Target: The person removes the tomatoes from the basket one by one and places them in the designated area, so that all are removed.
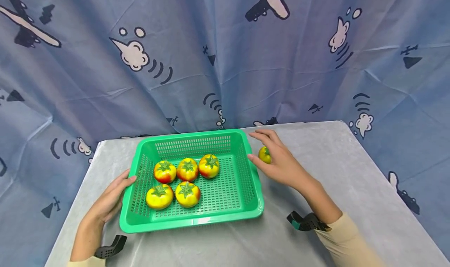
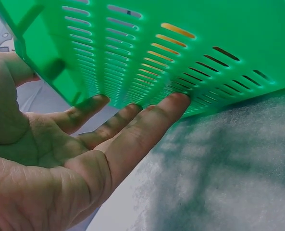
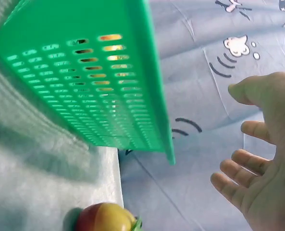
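Observation:
A green slotted plastic basket (image 1: 191,222) holds several yellow-and-red tomatoes (image 1: 188,194) with green leafy tops, grouped toward its left side. My left hand (image 1: 108,201) grips the basket's left end, its thumb over the rim. Seen in the left wrist view, the fingers (image 2: 152,122) of that hand lie along the slotted outer wall. Just outside the right end hovers my right hand (image 1: 279,161), fingers spread and holding nothing. A gap separates it from the basket wall in the right wrist view. One more tomato (image 1: 265,155) lies on the table beside the basket, partly hidden by this hand.
The table (image 1: 355,189) wears a light grey cover, with its back edge close behind the basket. A blue curtain (image 1: 225,79) with cartoon planes hangs beyond it. Black straps (image 1: 309,222) circle both wrists.

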### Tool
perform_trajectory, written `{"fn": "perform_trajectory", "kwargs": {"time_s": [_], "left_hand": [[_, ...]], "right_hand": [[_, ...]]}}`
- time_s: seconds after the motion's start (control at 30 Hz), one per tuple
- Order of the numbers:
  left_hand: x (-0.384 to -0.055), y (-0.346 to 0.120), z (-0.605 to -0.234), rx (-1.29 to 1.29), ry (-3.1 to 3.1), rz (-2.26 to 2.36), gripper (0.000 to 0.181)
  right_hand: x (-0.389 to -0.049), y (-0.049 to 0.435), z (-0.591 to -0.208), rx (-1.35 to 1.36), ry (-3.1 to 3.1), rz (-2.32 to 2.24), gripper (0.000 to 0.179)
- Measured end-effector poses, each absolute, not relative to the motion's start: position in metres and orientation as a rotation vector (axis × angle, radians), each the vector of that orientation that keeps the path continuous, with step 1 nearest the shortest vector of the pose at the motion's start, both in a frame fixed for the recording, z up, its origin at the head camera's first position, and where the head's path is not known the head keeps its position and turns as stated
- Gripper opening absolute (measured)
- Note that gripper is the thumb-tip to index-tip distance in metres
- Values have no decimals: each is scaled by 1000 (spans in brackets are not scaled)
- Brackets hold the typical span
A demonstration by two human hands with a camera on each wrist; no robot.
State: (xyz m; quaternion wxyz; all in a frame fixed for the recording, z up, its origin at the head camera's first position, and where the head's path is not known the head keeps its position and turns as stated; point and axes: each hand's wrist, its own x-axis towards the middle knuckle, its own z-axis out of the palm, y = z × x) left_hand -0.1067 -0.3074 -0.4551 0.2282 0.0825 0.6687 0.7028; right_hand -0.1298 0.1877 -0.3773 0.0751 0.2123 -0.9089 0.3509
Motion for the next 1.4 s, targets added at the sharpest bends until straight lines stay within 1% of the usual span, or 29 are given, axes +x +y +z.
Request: {"fn": "perform_trajectory", "kwargs": {"time_s": [0.3,0.57,0.73,1.03,1.4], "left_hand": [[-107,-312,-456,251,1825,1941,70],[-102,-306,-462,228,1840,1929,71],[-100,-306,-462,223,1845,1938,71],[-105,-311,-457,305,1811,1945,70],[-106,-311,-457,264,1848,1931,70]], "right_hand": [[-137,169,-362,795,-2768,1061,62],[-142,155,-352,933,-2816,1059,61],[-149,140,-354,1041,-2843,1013,62],[-156,115,-359,1183,-2949,848,58],[-155,88,-360,1312,-2990,838,54]]}}
